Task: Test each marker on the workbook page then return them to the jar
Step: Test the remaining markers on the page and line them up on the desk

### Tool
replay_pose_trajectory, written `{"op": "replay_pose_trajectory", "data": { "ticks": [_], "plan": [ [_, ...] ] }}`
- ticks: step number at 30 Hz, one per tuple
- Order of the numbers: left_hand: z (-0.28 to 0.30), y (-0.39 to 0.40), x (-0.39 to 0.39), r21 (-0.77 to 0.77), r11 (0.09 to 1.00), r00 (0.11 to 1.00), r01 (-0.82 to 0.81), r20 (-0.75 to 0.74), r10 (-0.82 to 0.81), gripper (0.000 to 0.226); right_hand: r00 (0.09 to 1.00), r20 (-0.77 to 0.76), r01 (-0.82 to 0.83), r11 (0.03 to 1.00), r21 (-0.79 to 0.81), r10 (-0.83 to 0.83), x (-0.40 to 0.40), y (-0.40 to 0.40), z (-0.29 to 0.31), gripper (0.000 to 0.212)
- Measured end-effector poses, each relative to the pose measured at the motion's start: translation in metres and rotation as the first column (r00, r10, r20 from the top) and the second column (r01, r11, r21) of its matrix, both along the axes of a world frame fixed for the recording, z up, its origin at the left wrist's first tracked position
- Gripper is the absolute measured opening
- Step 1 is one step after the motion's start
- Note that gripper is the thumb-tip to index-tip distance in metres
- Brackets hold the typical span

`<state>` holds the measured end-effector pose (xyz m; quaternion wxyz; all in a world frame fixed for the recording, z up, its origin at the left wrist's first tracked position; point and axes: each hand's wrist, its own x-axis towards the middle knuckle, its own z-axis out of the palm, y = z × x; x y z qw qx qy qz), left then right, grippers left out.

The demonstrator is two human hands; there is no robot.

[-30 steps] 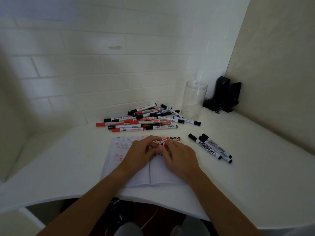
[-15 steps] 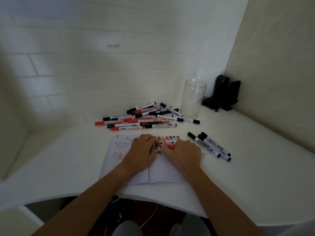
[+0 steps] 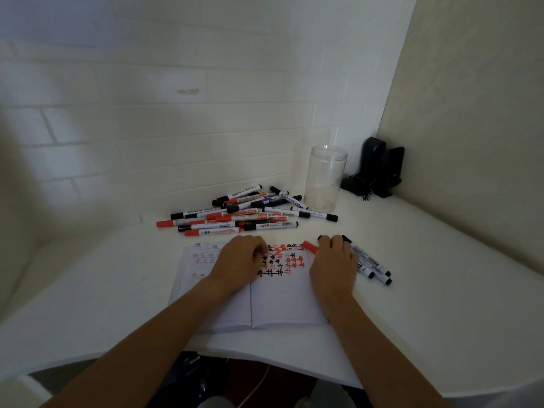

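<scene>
Right hand [image 3: 334,265]: grip curled round red marker [image 3: 309,247], barrel mostly hidden under fingers. Left hand [image 3: 240,262]: fingers curled on workbook [image 3: 282,301], contents of grip indiscernible. Black markers [image 3: 371,265] partly covered beside right hand. Marker pile [image 3: 244,214] on counter [image 3: 441,275]. Jar [image 3: 325,178] upright, holding no markers.

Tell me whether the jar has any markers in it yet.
Empty. The clear jar stands upright with nothing showing through its wall; the markers lie in a pile on the table beside it.
</scene>
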<state>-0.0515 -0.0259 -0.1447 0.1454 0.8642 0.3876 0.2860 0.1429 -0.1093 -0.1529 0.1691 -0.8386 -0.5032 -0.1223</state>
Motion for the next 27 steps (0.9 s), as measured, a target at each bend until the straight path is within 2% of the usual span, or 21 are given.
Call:
{"op": "replay_pose_trajectory", "data": {
  "ticks": [3, 5, 7, 9, 12, 16, 23, 27],
  "plan": [
    [0.004, 0.013, 0.007, 0.018, 0.999, 0.998, -0.048, 0.032, 0.047, 0.022, 0.998, 0.006, -0.06, 0.977, 0.204, 0.06, 0.005, 0.004, 0.001, 0.031],
    [0.005, 0.023, 0.012, 0.076, 0.992, 0.995, -0.099, -0.01, 0.1, 0.029, 0.962, 0.058, -0.271, 0.914, 0.302, 0.266, 0.007, 0.008, 0.0, 0.025],
    [0.004, 0.032, 0.016, 0.157, 0.979, 0.983, -0.133, -0.101, 0.15, 0.036, 0.87, 0.092, -0.489, 0.823, 0.287, 0.485, 0.002, 0.01, -0.003, 0.011],
    [0.003, 0.038, 0.02, 0.19, 0.969, 0.966, -0.16, -0.172, 0.193, 0.038, 0.824, 0.085, -0.563, 0.79, 0.241, 0.561, 0.0, 0.012, -0.008, 0.02],
    [0.006, 0.044, 0.028, 0.189, 0.957, 0.941, -0.219, -0.219, 0.259, 0.038, 0.848, 0.006, -0.515, 0.821, 0.246, 0.53, 0.003, 0.016, -0.013, 0.014],
    [0.009, 0.047, 0.034, 0.192, 0.94, 0.91, -0.282, -0.258, 0.325, 0.036, 0.85, -0.014, -0.508, 0.827, 0.243, 0.526, 0.004, 0.016, -0.014, 0.007],
    [0.007, 0.044, 0.031, 0.13, 0.953, 0.949, -0.274, -0.121, 0.29, 0.021, 0.849, -0.023, -0.51, 0.831, 0.223, 0.527, 0.003, 0.013, -0.013, 0.007],
    [0.011, 0.025, 0.025, 0.229, 0.946, 0.974, -0.228, 0.052, 0.222, 0.012, 0.858, -0.027, -0.489, 0.832, 0.26, 0.513, 0.0, 0.01, -0.009, 0.021]
  ]
}}
